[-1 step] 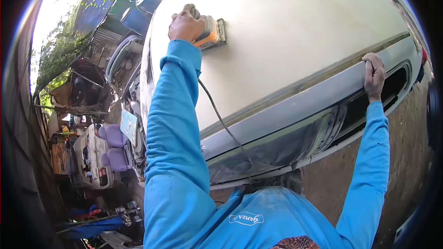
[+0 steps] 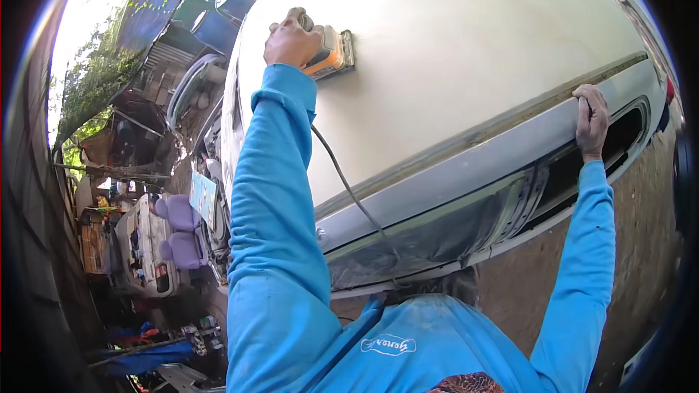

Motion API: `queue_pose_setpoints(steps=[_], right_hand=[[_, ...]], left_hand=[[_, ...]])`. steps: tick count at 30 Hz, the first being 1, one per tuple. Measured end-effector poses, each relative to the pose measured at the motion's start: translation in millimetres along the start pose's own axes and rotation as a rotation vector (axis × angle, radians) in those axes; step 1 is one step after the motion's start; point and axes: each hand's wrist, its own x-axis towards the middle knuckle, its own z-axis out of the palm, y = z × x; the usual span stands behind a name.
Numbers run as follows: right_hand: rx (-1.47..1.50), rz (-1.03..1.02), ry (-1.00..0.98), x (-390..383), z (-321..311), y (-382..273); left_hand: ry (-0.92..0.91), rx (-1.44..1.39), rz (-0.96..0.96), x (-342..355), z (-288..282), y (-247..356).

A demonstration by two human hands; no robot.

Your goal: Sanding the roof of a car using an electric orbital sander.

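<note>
Pale and broad, the car roof [image 2: 466, 44] fills the middle of the head view, curving away at its left edge toward blue barrels [image 2: 211, 33] and bordered on the near side by a brown-streaked groove [image 2: 473, 137] and a grey side rail [image 2: 466, 167]. Open roof stretches right of the sander [image 2: 335, 52], while the left edge lies near it. Boxy, orange and grey with a dusty rectangular base, the sander sits on the roof's left part, its grey cord [image 2: 341, 171] trailing over groove and rail. The left hand [image 2: 293, 40] has its fingers clamped around the sander's top. Bent fingers of the right hand [image 2: 593, 120] lie close together on the rail; whether they grip it, I cannot tell.
</note>
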Motion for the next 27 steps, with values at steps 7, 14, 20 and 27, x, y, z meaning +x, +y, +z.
queue_pose_setpoints(steps=[7,14,20,27], right_hand=[[0.019,0.034,-0.017,-9,7,24],[0.011,0.045,-0.031,-15,16,61],[0.02,0.103,-0.025,-10,20,97],[0.034,0.095,-0.042,-22,32,100]], left_hand=[[0.084,0.022,-0.003,14,26,-62],[0.096,0.005,-0.137,8,47,-118],[0.121,-0.049,-0.226,6,58,-142],[0.11,-0.049,-0.181,10,70,-130]])
